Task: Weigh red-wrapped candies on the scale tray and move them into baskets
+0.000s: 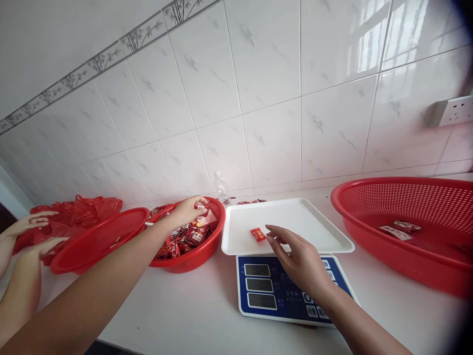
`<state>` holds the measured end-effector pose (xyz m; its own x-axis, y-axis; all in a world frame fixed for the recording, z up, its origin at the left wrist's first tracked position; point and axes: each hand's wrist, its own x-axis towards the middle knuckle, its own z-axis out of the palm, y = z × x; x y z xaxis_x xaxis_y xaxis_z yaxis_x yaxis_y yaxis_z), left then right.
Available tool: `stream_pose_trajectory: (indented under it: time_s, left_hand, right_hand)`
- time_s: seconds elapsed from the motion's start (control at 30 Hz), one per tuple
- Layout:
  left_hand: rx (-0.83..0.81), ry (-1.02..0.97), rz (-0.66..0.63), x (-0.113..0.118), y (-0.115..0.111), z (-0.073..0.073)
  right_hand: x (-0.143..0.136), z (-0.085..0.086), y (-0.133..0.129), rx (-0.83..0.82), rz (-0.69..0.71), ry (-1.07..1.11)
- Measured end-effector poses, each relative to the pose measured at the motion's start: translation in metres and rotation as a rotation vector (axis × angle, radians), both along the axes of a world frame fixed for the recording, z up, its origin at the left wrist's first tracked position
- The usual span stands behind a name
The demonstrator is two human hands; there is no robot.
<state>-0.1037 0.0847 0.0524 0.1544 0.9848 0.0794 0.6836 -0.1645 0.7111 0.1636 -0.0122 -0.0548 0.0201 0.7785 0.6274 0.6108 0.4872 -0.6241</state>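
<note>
My left hand (pixel 190 211) reaches over a red plastic basket (pixel 185 265) filled with small red snack packets (pixel 198 237). Its fingers are curled round a small red packet (pixel 200 209), partly hidden by them. On the white tray (pixel 236 222) of a weighing scale (pixel 283 308) lies one small red packet (pixel 257 234) with yellow print. Close beside that packet, my right hand (pixel 295 254) is open, thumb and fingers apart above the tray's front edge. It covers part of the blue keypad panel.
A large red basket (pixel 402 256) at right holds a few packets. A clear plastic bottle (pixel 221 187) stands by the tiled wall. At left, another person's hands (pixel 35 227) touch red plastic bags (pixel 86 209) behind another red basket (pixel 99 239). A socket (pixel 456 111) is on the wall.
</note>
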Motion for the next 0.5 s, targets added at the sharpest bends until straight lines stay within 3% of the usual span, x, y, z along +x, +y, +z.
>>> stream_pose_trajectory:
  time_s: [0.13, 0.2, 0.37, 0.5]
  left_hand:
    - [-0.154, -0.253, -0.183, 0.028, -0.009, 0.001]
    - [-0.173, -0.233, -0.189, 0.029, -0.007, -0.003]
    - [-0.231, 0.413, -0.201, 0.006, 0.002, -0.025]
    - [-0.286, 0.628, -0.291, -0.006, 0.007, -0.042]
  right_hand:
    - [0.001, 0.0, 0.0, -0.006, 0.003, 0.022]
    - [0.001, 0.001, 0.0, 0.001, 0.005, 0.03]
    - [0.0, 0.003, -0.001, 0.007, 0.013, 0.044]
    - [-0.001, 0.002, -0.001, 0.0, 0.032, 0.07]
